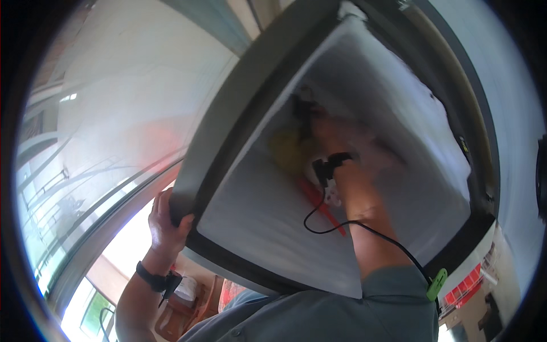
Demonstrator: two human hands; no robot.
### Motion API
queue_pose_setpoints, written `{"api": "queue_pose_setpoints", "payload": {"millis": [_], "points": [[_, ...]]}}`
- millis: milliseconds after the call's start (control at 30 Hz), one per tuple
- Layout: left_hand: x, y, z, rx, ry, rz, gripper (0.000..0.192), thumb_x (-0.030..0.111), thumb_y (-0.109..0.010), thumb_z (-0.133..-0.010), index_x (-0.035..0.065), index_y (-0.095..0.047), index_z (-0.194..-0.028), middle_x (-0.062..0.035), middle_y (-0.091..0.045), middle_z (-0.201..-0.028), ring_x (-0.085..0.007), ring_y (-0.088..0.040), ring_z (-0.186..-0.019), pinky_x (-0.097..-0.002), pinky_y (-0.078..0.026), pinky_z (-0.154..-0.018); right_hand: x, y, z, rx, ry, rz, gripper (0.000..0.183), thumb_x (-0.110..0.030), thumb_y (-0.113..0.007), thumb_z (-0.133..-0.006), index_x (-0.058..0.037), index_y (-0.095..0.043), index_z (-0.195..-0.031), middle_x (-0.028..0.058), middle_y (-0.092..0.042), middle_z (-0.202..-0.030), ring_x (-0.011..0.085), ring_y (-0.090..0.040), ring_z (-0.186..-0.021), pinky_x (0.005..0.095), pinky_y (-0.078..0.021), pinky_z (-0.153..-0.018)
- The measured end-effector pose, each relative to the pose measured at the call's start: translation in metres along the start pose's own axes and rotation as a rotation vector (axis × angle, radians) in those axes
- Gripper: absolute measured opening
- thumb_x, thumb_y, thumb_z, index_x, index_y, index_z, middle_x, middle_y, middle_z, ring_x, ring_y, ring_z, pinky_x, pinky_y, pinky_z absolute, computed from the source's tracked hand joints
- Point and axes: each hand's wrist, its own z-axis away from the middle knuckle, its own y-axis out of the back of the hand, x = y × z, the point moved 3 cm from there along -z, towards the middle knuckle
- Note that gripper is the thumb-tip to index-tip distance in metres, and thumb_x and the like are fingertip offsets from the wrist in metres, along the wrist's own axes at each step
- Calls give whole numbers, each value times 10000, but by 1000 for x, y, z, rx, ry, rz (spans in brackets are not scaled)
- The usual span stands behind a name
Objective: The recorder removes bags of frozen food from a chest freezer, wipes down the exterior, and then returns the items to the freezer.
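A deep chest freezer (239, 115) with a grey rim and frosted white inner walls stands before me, seen from above. My left hand (166, 226) grips its left corner, thumb on the rim and fingers around the outside. Deep inside, my right hand (318, 122) is dim and blurred beside a dark item (302, 112); whether it holds that item I cannot tell. A yellowish bundle (285, 147) lies left of the right forearm. Below that bundle is a long red item (314, 194), and a white patterned packet (333, 196) shows next to the wrist.
Thick frost (410, 98) bulges from the freezer's right wall. A black cable (324, 231) loops from my right wrist device (331, 166) to a green clip (436, 284) at my sleeve. A wooden chair (175, 314) stands at lower left, a red basket (463, 286) at lower right.
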Motion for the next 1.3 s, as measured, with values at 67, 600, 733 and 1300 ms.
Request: {"api": "queue_pose_setpoints", "payload": {"millis": [67, 600, 733, 1300], "points": [[-8, 8, 18, 61, 78, -5, 559, 307, -667, -745, 3, -472, -1171, -204, -558, -982, -405, -567, -843, -432, -470, -727, -81, 9, -2, -192, -293, -265, 322, -210, -435, -909, -65, -527, -1181, 169, -583, -1095, 290, -579, -989, 347, -454, -873], [-7, 1, 20, 96, 59, -75, 419, 243, -592, -849, 39, -481, -1198, -204, -575, -1060, -386, -561, -964, -433, -451, -814, -324, 199, 108, -726, -333, -1132, 290, -131, -649, -769, -49, -562, -1033, 76, -585, -848, 157, -542, -669, 285, -430, -434], [0, 1, 23, 128, 8, -138, 414, 305, -576, -865, 33, -496, -1168, -204, -584, -1054, -391, -560, -964, -432, -450, -820, -372, 272, 156, -768, -145, -1058, 193, -86, -602, -782, -48, -556, -966, 75, -586, -798, 172, -562, -761, 323, -467, -527], [161, -116, 220, -1025, -730, 570, 361, 114, -573, -886, 0, -454, -1207, -65, -515, -1113, -130, -487, -969, -279, -432, -807, -470, 436, 549, 382, 241, -976, 129, 39, -498, -841, -23, -517, -952, 18, -540, -877, 71, -497, -816, 223, -422, -714]]}}
